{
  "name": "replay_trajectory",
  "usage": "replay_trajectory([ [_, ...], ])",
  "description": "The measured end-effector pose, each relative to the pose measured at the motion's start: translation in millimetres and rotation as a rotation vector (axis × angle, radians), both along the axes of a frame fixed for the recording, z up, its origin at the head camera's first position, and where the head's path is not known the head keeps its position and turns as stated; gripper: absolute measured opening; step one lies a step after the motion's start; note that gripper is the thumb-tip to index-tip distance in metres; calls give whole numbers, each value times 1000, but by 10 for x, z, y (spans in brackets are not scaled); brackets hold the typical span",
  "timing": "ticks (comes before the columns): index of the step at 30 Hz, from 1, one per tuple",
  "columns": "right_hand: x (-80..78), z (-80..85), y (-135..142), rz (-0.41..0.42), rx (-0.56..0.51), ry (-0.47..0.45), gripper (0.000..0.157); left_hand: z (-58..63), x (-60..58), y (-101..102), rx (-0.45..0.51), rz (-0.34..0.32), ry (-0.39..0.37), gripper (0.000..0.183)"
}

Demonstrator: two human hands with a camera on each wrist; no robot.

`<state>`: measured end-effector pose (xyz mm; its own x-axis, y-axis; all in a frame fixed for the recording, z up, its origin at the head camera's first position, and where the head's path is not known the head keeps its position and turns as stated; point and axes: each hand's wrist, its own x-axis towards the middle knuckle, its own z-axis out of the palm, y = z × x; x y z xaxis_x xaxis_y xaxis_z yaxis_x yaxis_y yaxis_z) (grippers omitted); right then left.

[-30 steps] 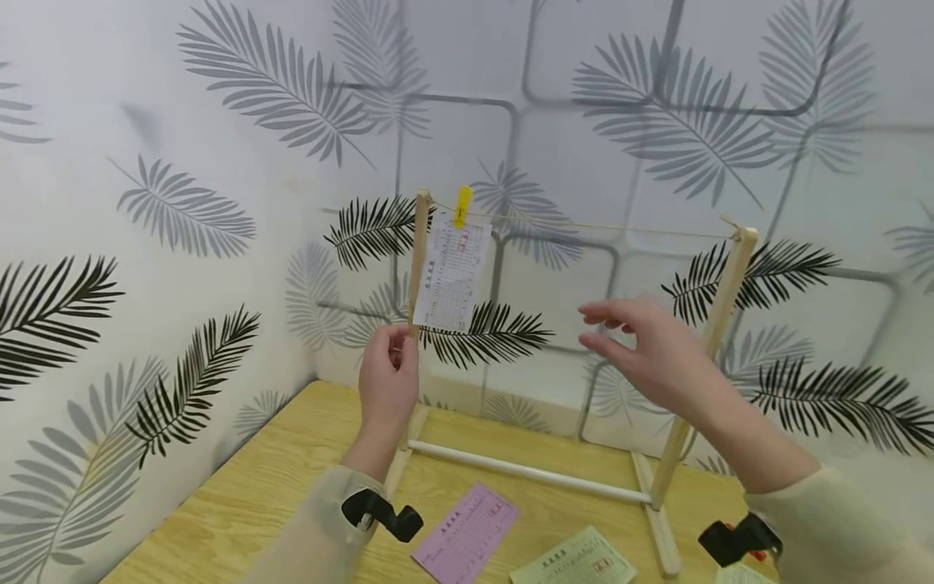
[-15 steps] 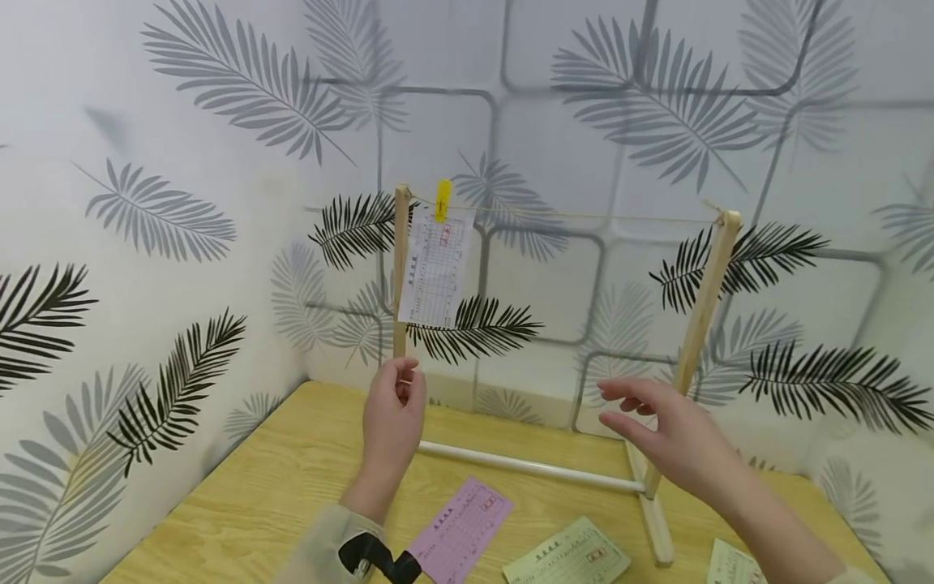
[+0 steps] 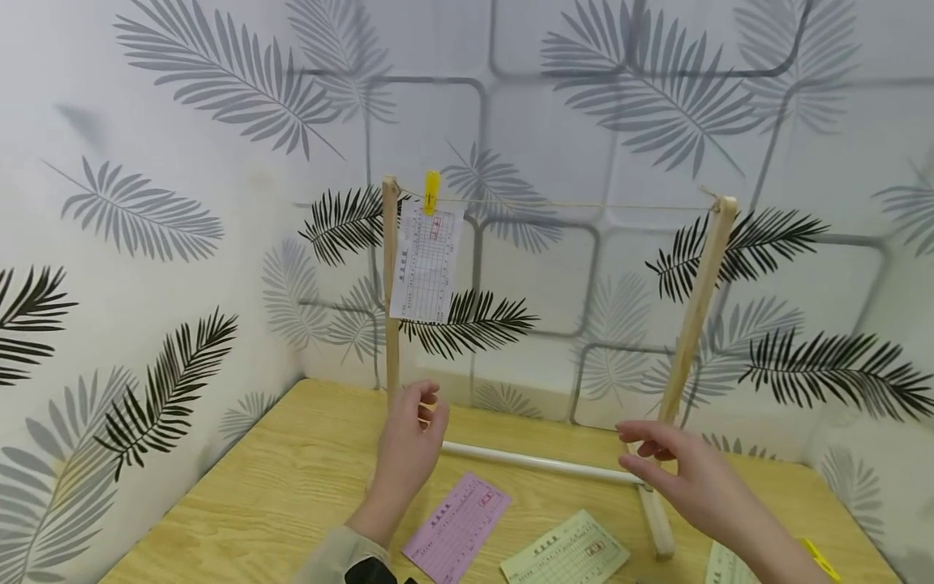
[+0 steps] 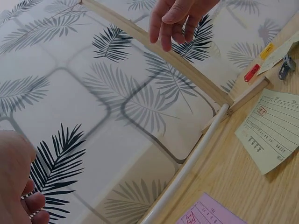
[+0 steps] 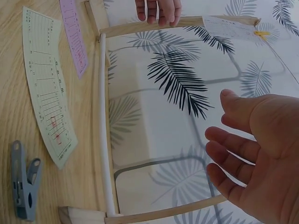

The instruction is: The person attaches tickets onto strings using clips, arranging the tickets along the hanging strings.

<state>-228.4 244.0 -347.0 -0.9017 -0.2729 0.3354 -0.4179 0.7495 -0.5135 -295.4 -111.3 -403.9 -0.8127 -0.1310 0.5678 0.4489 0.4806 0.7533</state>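
My left hand (image 3: pixel 412 438) hovers over the table near the left post, fingers loosely bent and holding nothing. Across from it, my right hand (image 3: pixel 674 466) hangs in front of the right post, thumb and fingers apart around air. A white printed slip (image 3: pixel 426 264) hangs from the string (image 3: pixel 569 204) by a yellow clothespin (image 3: pixel 431 193), above my left hand. On the table between and below the hands lie a purple slip (image 3: pixel 458 527) and a pale green slip (image 3: pixel 565 551). The right wrist view shows the right palm (image 5: pixel 271 154) with bare fingers.
A wooden frame with a left post (image 3: pixel 391 357), right post (image 3: pixel 696 316) and white bottom bar (image 3: pixel 540 462) stands before a leaf-patterned wall. Further right lie another green slip (image 3: pixel 726 564), a red clothespin (image 4: pixel 252 73), a yellow clothespin (image 4: pixel 266 51) and a grey clothespin (image 4: pixel 286 66).
Both hands have come down toward the table, the left one away from the lower corner of the hanging white slip. The slip stays clipped on the string. The head view has shifted slightly.
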Motion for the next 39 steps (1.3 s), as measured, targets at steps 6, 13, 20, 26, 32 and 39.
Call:
replay_trajectory([
  [6,43,-170,106,-27,16,-17,38,-100,4,80,-104,-4,-5,26],
  [13,49,-329,219,-27,0,-137,42,-204,28,148,-157,-7,-51,27],
  [20,38,-492,352,31,-50,-263,47,-322,52,228,-210,-40,-118,30],
  [26,43,-652,457,42,-99,-402,55,-450,66,280,-269,-58,-165,36],
  [32,7,-710,545,76,-103,-481,63,-561,47,317,-316,-40,-166,35],
  [39,-54,-769,654,236,-97,-487,44,-651,13,309,-355,-57,-190,37],
])
